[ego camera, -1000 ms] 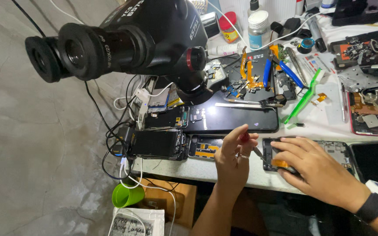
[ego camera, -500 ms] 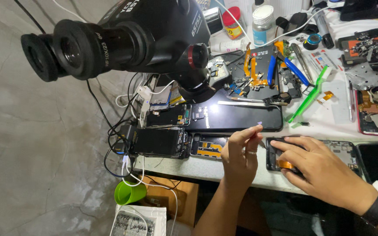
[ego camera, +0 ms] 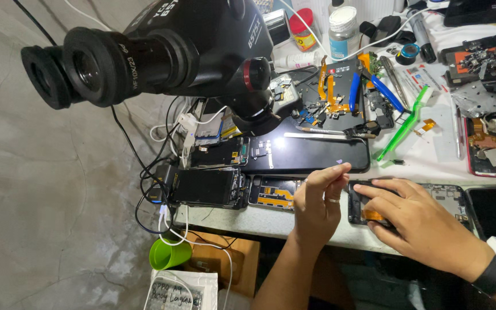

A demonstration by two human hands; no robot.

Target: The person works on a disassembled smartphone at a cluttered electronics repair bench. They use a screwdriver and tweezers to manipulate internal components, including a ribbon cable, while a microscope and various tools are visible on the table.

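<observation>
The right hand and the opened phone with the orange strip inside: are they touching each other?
Touching. The head view shows the right hand lying on the opened phone, its fingers pressed onto the phone's left part with no gap between them.

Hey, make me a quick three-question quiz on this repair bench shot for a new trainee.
1. True or false: the right hand rests on an opened phone.
2. What colour is the brush beside the black mat? A red, B green, C white.
3. Which hand wears a ring?

Key: 1 true. 2 B. 3 the left hand, raised over the bench edge with its fingertips pinched together; whether it grips anything is too small to tell.
</observation>
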